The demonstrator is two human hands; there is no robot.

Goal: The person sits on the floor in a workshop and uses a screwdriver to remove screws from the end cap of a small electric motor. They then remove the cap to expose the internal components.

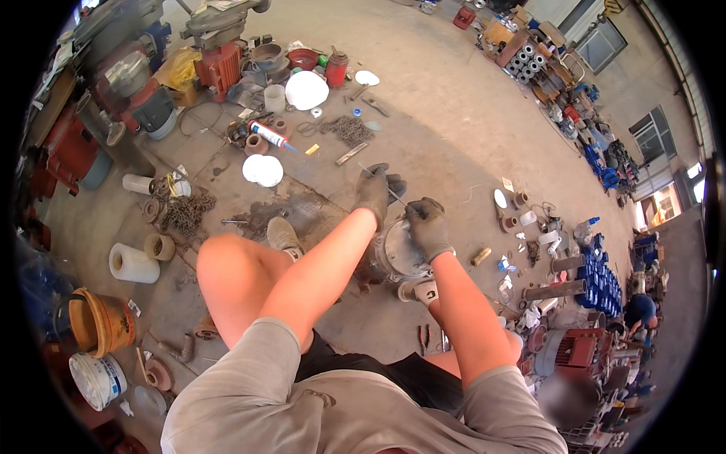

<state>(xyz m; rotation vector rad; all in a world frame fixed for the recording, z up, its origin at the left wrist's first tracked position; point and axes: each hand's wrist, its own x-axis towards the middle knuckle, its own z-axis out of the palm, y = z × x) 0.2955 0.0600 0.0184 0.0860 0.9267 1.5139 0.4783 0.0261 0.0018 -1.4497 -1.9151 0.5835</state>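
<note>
Hands, two, in dark grey work gloves, belonging to a person seated low on a concrete floor (454, 98).

Left hand (373, 191): fingers curled shut around the upper end of a thin metal rod (395, 196), possibly a file or scribe; the exact tool is too slim to tell. The rod slants from these fingers down to the other hand.

Right hand (428, 225): fingers closed over the rod's lower end, pressing it onto the work just beneath the fingertips.

Work: round grey metal pump or motor housing (399, 256), flanged face turned up, directly under both sets of fingers and braced between the person's feet; a shoe (283, 234) sits to the left of the left fingers.

Step in hand, as judged: scraping or picking at the housing's face or seam, both hands steering one tool. The next move appears to call for steady downward pressure from the right fingers while the left guides the angle.

Beyond the fingers, farther out: sealant tube (268, 135), white round discs (262, 170), heap of chain (350, 129). Left of the fingers: second chain pile (184, 213), rolls of white tape (134, 262). Near left, well apart: orange bucket (102, 321). Right of the fingers: short brass cylinder (481, 256), grey pipes (556, 288).
</note>
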